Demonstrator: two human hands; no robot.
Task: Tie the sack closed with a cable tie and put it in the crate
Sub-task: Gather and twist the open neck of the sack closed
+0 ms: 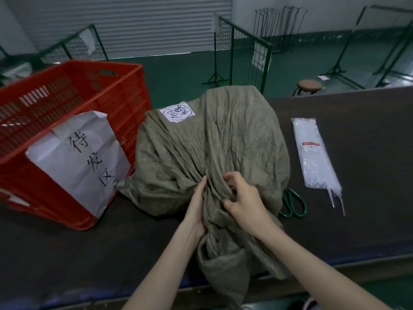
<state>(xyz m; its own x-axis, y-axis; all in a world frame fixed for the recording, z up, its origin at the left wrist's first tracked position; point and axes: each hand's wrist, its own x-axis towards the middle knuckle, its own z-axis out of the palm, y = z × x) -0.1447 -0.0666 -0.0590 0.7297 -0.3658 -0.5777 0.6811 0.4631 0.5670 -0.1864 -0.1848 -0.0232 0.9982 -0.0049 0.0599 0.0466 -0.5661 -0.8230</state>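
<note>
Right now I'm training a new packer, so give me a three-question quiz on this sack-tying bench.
1. True or false: a cable tie is already cinched round the sack.
2. Which lies nearest the pack of cable ties? A. crate B. scissors C. stool
3. What are the left hand and right hand doing?

Key: 1. False, none shows at the neck. 2. B. 3. Both hands gather and grip the sack's bunched neck.
</note>
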